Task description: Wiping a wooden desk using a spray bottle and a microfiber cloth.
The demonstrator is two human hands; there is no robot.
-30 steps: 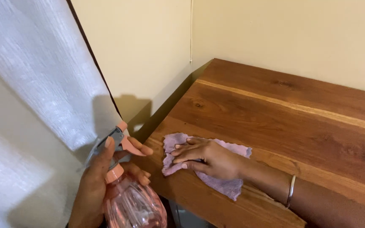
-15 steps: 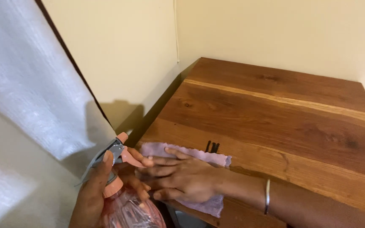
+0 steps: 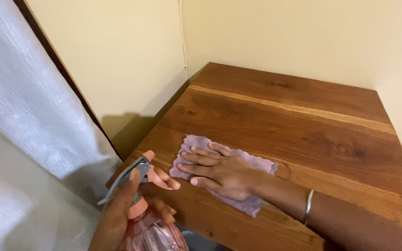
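Here the right hand [image 3: 224, 174] lies flat, fingers spread, pressing the lilac cloth [image 3: 257, 163] on the wooden worktop [image 3: 303, 116], mid-wipe; the left hand [image 3: 117, 214] is clamped on the pink spray bottle [image 3: 152, 230] just off the near edge.

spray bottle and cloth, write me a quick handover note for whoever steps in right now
Left hand: gripping the pink spray bottle at its neck, index finger on the trigger, held off the near left edge of the wooden table.
Right hand: flat, palm down on the lilac cloth, pressing it to the table near the front left corner.
Done: cloth is spread out on the wood.
Left: no wet patch or wiped streak can be made out.
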